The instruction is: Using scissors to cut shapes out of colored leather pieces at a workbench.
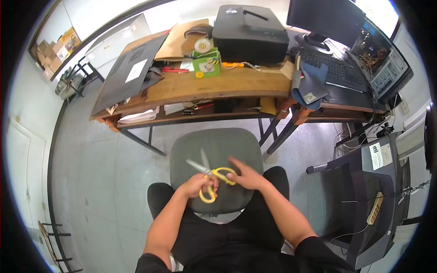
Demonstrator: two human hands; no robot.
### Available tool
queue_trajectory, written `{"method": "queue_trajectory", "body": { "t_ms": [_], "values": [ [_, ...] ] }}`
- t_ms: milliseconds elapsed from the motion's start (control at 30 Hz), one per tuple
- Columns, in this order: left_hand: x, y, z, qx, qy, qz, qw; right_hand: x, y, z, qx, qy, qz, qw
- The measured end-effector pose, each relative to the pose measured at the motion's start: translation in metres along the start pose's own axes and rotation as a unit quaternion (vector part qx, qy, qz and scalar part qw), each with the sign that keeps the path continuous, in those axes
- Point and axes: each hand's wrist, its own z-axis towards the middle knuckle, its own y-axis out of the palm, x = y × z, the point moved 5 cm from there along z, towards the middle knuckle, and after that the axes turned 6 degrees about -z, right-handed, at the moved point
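Observation:
Over the dark grey chair seat [217,141], a pair of scissors [209,172] with yellow handles is spread apart, its two metal blades pointing up and to the left. My left hand [196,185] is closed around the scissors near the pivot and the lower handle ring. On the other side, my right hand [248,176] has its fingers stretched out and apart, slightly blurred. Its thumb side lies at the upper yellow ring; whether the thumb passes through the ring I cannot tell.
Beyond the chair stands a wooden desk [255,84] carrying a black printer [250,34], a green box [207,64] and a tape roll [203,45]. A monitor [325,20] and keyboard [334,68] are at right. A yellow power strip [375,208] lies lower right.

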Motion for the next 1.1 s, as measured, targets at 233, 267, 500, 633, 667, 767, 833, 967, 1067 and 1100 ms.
{"method": "queue_trajectory", "body": {
  "t_ms": [233, 267, 500, 633, 667, 767, 833, 967, 1067, 1100],
  "values": [
    [-0.04, -0.039, 0.041, 0.232, -0.073, 0.208, 0.947, 0.043, 0.069, -0.012, 0.012, 0.235, 0.218, 0.947],
    [-0.049, -0.041, 0.039, 0.212, -0.061, 0.224, 0.949, 0.042, 0.067, -0.014, 0.042, 0.239, 0.199, 0.95],
    [-0.054, -0.01, 0.025, 0.1, 0.085, 0.538, 0.832, 0.063, 0.009, -0.018, 0.002, 0.239, -0.122, 0.963],
    [-0.047, -0.004, 0.001, 0.118, 0.054, 0.567, 0.813, 0.043, 0.012, -0.026, 0.036, 0.103, -0.312, 0.944],
    [-0.042, -0.005, -0.004, 0.129, 0.059, 0.566, 0.812, 0.046, -0.005, -0.026, 0.049, 0.109, -0.321, 0.94],
    [-0.03, -0.007, -0.017, 0.143, 0.049, 0.573, 0.805, 0.023, -0.094, -0.019, 0.266, 0.103, -0.142, 0.948],
    [-0.028, -0.006, -0.018, 0.148, 0.03, 0.58, 0.801, -0.002, -0.174, -0.019, 0.436, 0.062, -0.144, 0.886],
    [-0.029, 0.003, -0.015, 0.126, 0.01, 0.583, 0.803, -0.021, -0.298, 0.01, 0.489, -0.014, -0.286, 0.824],
    [-0.031, 0.001, -0.01, 0.116, 0.005, 0.584, 0.803, 0.003, -0.341, 0.036, 0.441, 0.089, -0.354, 0.82],
    [-0.032, -0.002, -0.009, 0.114, -0.002, 0.586, 0.803, 0.024, -0.347, 0.046, 0.366, 0.173, -0.371, 0.836]
  ]
}}
